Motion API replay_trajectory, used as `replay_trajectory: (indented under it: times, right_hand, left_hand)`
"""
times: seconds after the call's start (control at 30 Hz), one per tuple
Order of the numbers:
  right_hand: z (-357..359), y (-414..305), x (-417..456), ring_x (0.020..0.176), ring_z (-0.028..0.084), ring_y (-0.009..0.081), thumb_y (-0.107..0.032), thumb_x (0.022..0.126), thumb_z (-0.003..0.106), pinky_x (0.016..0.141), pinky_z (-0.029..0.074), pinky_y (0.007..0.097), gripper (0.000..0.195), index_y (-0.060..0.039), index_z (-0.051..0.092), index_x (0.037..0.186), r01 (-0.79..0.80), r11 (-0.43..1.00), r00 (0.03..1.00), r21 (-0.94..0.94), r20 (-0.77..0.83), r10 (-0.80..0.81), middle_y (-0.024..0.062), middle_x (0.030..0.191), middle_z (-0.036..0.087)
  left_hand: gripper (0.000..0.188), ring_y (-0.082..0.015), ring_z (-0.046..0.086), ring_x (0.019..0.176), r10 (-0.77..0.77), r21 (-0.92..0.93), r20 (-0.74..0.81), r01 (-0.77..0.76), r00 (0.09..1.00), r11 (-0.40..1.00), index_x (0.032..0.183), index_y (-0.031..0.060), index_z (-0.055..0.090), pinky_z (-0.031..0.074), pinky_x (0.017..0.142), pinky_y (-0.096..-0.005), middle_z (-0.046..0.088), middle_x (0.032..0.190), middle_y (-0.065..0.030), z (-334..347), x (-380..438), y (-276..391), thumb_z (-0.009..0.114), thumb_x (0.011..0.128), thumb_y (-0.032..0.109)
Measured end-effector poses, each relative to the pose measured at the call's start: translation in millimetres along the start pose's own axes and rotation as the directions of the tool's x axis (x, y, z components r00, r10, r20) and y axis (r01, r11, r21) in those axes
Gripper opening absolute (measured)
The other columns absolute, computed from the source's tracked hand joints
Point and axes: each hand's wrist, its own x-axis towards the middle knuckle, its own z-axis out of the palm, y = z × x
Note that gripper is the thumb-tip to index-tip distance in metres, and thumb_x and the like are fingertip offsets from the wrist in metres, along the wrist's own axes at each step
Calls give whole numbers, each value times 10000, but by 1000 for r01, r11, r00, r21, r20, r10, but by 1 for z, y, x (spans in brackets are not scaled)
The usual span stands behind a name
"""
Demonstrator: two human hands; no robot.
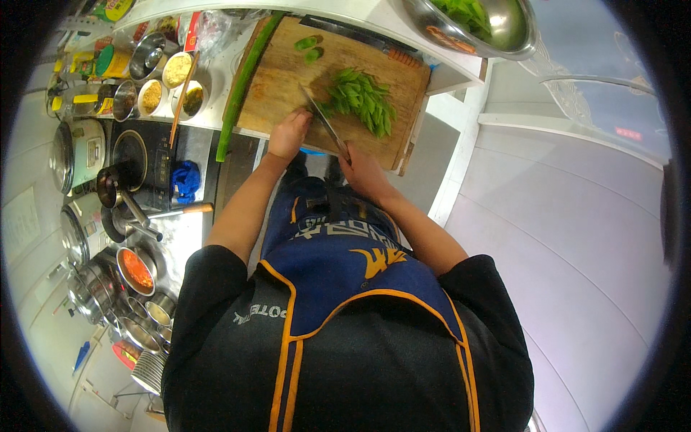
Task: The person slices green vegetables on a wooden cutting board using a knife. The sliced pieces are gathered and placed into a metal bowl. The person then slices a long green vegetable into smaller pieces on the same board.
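Observation:
My right hand [363, 170] is closed round the handle of a kitchen knife [322, 116], whose blade points up and left over a wooden cutting board [270, 81]. To the left of the blade, my left hand [290, 132] rests at the board's near edge with its fingers curled; whether it holds a bit of vegetable under them is hidden. A pile of sliced green vegetable [364, 100] lies right of the blade. Two green pieces [309, 48] lie near the far side. One long green stalk [243, 92] lies along the board's left edge, its near end jutting past it.
A steel bowl [507, 27] of green pieces stands at the upper right. Left of the board are seasoning bowls [152, 97] with chopsticks [183, 100] across one, and a black cooktop [156, 162] with pans. A dark flat bar [345, 32] lies along the board's far edge.

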Motion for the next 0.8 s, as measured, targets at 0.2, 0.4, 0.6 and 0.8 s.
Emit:
replay_trajectory:
  times: [0.2,0.4,0.6,0.8]
  right_hand:
    - [2,0,-1,801,621,555,-227,994,551,708,477,638,248,-6,506,1097,-20,999,1000,36,17,20,337,858,645]
    - [8,0,7,868,609,542,-232,992,548,737,462,621,246,-17,493,1097,-48,999,999,-14,16,48,325,889,641]
    - [11,-1,19,908,608,534,-247,976,565,769,454,619,271,-18,494,1102,-91,994,993,-54,67,95,320,915,644]
    - [16,2,27,813,624,536,-207,984,539,726,481,622,243,3,490,1097,5,996,1000,-89,22,-3,306,863,653]
  left_hand:
    - [186,-363,682,921,-9,30,-4,9,1000,1000,1080,93,660,573,766,-438,691,1084,-117,1,-1,-1,634,896,78]
    - [178,-359,682,926,-7,22,-18,7,1000,1000,1091,93,662,570,752,-441,698,1067,-123,-1,-1,1,645,914,99]
    - [201,-372,679,936,-29,58,6,29,1000,998,1111,90,662,569,750,-459,691,1086,-149,-2,-2,3,644,910,91]
    - [119,-397,677,872,-115,34,-13,115,993,993,1026,55,678,557,751,-466,700,996,-186,4,0,6,649,917,93]
